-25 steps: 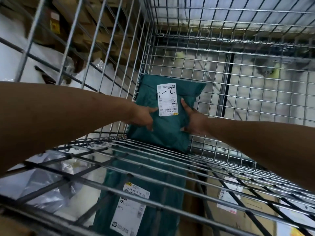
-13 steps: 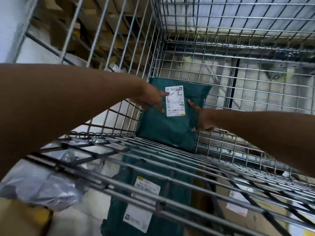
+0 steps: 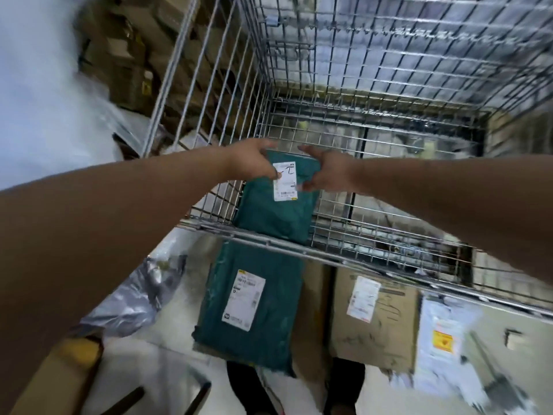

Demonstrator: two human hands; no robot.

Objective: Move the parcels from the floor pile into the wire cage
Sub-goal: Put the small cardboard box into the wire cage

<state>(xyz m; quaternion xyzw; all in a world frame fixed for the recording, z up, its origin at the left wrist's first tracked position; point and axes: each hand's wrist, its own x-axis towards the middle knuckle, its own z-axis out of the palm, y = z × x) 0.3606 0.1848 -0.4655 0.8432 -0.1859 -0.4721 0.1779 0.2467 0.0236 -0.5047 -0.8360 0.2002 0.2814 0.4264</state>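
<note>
left hand (image 3: 254,163) + right hand (image 3: 326,172) pinch green parcel (image 3: 275,211) top edge | hangs below both, long axis vertical, inside wire cage (image 3: 374,94) (blurred, grip probably loosening) | hands equally near

Both arms reach over the wire cage (image 3: 389,121) front rail. Left hand (image 3: 254,163) and right hand (image 3: 326,172) pinch the top edge of a green parcel (image 3: 275,211) with a white label (image 3: 285,181), standing upright in the cage's near-left corner against the left wall. On the floor outside the front rail: second green parcel (image 3: 254,304), cardboard box (image 3: 374,319), grey poly bag (image 3: 134,298). Edges motion-blurred.
</note>
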